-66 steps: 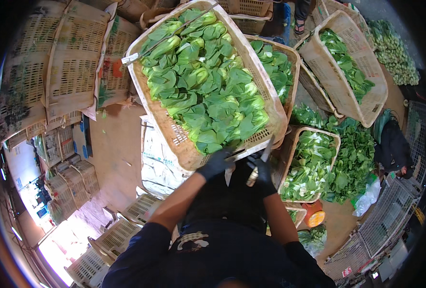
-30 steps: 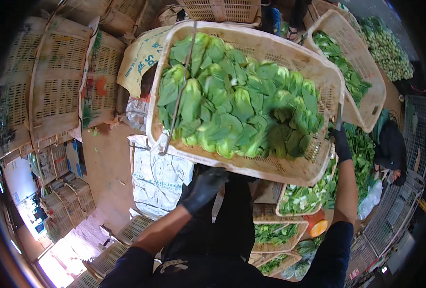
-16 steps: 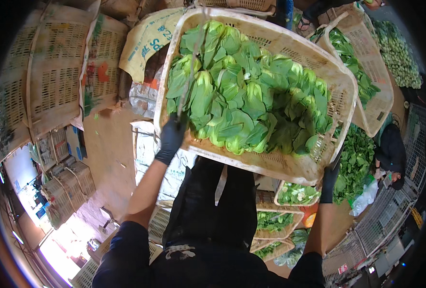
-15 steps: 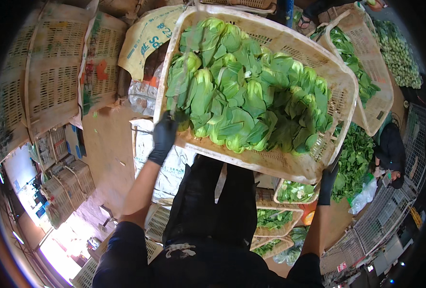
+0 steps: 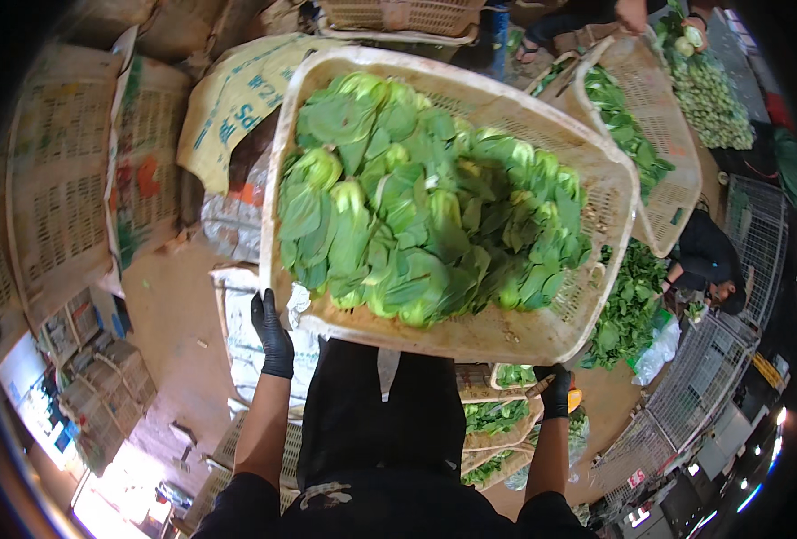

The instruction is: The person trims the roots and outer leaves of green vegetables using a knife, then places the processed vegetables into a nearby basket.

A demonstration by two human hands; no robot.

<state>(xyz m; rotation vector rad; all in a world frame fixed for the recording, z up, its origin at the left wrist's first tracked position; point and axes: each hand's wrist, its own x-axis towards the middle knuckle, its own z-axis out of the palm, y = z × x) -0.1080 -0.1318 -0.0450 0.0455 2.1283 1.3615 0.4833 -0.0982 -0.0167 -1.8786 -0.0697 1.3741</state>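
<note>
Toward 4 o'clock the person's right hand [image 5: 555,391], black-gloved, is closed around what looks like a brown-handled knife [image 5: 538,388], just below the crate's corner. At 8 o'clock the left hand [image 5: 274,340], also gloved, has its fingers raised and loosely apart by the plastic crate's [image 5: 470,346] other near corner; I cannot tell whether it touches. The tilted crate fills the space toward 12 o'clock, with heads of bok choy [image 5: 398,234] packed inside it. Smaller crates of greens [image 5: 504,418] sit at 5 o'clock, a white sack [image 5: 241,328] at 8. Farther out, a heap of leafy greens [image 5: 627,310] lies at 3 o'clock beside a crouching co-worker [image 5: 704,251]; another greens-filled crate [image 5: 663,162] leans at 2, and a yellow sack [image 5: 223,103] hangs toward 10.
</note>
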